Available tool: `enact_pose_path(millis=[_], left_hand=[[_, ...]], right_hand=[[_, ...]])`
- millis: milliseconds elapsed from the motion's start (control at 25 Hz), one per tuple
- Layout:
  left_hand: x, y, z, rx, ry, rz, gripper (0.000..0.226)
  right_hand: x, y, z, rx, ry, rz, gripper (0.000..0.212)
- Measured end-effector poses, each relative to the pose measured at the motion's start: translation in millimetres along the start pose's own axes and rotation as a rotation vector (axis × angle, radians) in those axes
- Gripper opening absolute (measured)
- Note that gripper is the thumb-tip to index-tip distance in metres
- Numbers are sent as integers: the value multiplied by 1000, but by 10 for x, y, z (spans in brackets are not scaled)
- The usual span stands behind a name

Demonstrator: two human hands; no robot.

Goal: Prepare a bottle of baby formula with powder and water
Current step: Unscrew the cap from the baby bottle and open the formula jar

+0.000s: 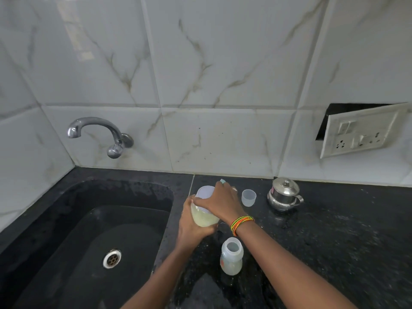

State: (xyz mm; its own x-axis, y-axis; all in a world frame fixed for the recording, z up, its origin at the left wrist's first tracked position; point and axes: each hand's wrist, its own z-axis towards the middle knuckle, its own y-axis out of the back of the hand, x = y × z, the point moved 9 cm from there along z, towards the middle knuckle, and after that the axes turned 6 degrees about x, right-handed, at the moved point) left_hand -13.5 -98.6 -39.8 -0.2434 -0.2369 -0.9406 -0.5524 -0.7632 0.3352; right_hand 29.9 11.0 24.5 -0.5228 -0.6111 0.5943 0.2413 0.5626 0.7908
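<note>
A clear jar of pale yellow powder (204,217) stands on the black counter (334,230) beside the sink. My left hand (191,226) grips the jar's body from the left. My right hand (219,202) lies over its white lid (205,192), fingers curled round the rim. A bit of teal shows behind my right fingers. In front of the jar stands an open baby bottle (231,256) with a little whitish content at the bottom. A small clear cap (248,197) stands upright to the right of my right hand.
A steel pot with a lid (284,195) sits at the back right of the counter. The black sink (89,230) with its drain lies to the left, under a chrome tap (98,132). A loose socket plate (361,130) hangs on the tiled wall.
</note>
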Motion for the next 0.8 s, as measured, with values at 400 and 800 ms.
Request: enact_pose_path(millis=[400,800], left_hand=[[-183,9,-198,109,-2,88,79],[-381,33,-136,115,-136,101,84]], right_hand=[[221,126,-200,55,418,18,61],[202,556,-173,136,313,91,59]])
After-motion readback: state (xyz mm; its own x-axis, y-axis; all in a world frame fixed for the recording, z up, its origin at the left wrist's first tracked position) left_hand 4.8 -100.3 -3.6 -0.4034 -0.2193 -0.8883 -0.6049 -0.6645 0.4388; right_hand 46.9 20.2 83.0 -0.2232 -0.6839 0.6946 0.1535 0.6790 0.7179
